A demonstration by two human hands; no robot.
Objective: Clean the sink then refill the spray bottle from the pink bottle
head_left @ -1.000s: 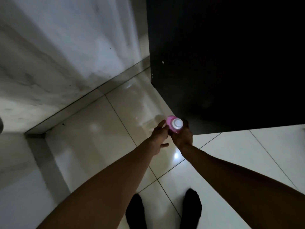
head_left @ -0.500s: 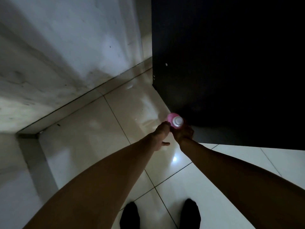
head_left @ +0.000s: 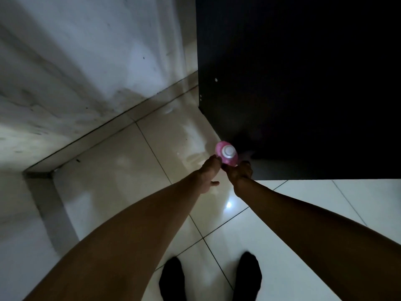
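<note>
We reach down with both arms to the pink bottle (head_left: 226, 156), which sits low near the tiled floor (head_left: 134, 170) at the foot of the dark cabinet (head_left: 293, 83), a little toward one o'clock from the middle of the view. Our right hand (head_left: 239, 173) is at the bottle's five o'clock with its fingers curled against the bottle's near side, seemingly gripping it; our left hand (head_left: 209, 175) touches the bottle at seven o'clock with its fingertips, thumb loose.

We judge the main risk is a slip: the grip is low and partly by fingertips, so the bottle could tip or drop onto the glossy floor. If its white cap (head_left: 228, 151) is loose, liquid could spill.

The light is dim; the bottle's body lies under its top, the fingers' far sides are hidden, and neither spray bottle nor sink is in view.
</note>
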